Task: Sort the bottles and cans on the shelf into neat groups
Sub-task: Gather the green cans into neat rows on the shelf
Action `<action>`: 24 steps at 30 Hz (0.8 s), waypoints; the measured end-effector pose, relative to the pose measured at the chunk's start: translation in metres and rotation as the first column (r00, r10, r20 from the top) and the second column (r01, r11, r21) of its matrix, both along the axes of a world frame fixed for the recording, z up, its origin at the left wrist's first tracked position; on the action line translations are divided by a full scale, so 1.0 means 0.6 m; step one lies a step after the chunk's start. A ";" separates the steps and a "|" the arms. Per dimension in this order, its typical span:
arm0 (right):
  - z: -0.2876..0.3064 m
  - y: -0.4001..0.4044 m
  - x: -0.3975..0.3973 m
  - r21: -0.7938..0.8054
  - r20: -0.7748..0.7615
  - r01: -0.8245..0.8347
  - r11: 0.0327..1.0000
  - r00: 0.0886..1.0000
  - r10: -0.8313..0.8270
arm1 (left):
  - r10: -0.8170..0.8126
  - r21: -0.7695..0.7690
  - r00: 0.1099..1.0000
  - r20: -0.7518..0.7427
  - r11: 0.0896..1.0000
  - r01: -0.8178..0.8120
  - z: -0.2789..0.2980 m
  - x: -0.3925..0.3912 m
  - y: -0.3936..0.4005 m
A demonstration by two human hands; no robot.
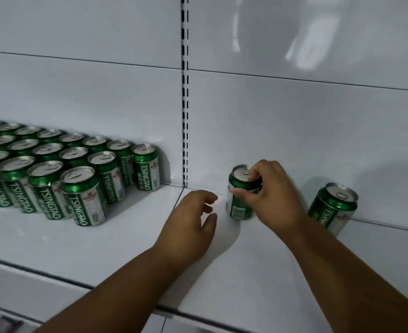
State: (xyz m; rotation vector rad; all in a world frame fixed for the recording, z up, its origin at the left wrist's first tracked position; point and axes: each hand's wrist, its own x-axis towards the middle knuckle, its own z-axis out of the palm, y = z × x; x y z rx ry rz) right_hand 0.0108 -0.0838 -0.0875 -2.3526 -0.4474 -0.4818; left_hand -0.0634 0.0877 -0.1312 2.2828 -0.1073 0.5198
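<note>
Several green Tsingtao cans (pixel 54 174) stand in tidy rows on the left part of the white shelf (pixel 126 236). A single green can (pixel 237 200) stands upright right of the shelf joint, near the back wall. My right hand (pixel 270 191) grips it from above, fingers curled round its top rim. My left hand (pixel 193 219) hovers just left of that can, fingers loosely curved, holding nothing. Another green can (pixel 332 207) stands alone farther right against the back wall.
A slotted upright rail (pixel 185 92) runs down the white back panel between the two shelf sections. The shelf's front edge (pixel 198 316) crosses the lower part of the view, with a lower shelf level dimly visible at bottom left.
</note>
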 end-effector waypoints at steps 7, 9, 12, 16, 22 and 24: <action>0.025 0.137 -0.049 0.365 -0.139 -0.016 0.931 0.988 0.071 | -0.019 -0.139 0.991 -0.133 0.990 0.000 0.071 -0.010 0.094; 0.030 0.165 -0.056 0.415 -0.165 -0.047 0.909 0.978 0.126 | 0.020 -0.203 0.989 -0.148 0.978 -0.050 0.077 -0.013 0.123; 0.022 0.195 -0.059 0.517 -0.172 -0.113 0.849 0.957 0.232 | -0.009 -0.350 0.985 -0.174 0.935 -0.053 0.081 -0.015 0.166; -0.011 0.226 -0.068 0.707 -0.282 -0.203 0.677 0.797 0.534 | -0.144 -0.576 0.980 -0.137 0.817 0.039 0.089 -0.015 0.215; -0.029 0.277 -0.089 0.642 -0.302 -0.121 0.757 0.868 0.394 | -0.292 -0.512 0.935 -0.199 0.845 0.155 0.138 -0.016 0.278; -0.026 0.302 -0.100 0.531 -0.258 -0.040 0.847 0.944 0.207 | -0.177 -0.275 0.957 -0.231 0.955 0.110 0.167 -0.011 0.289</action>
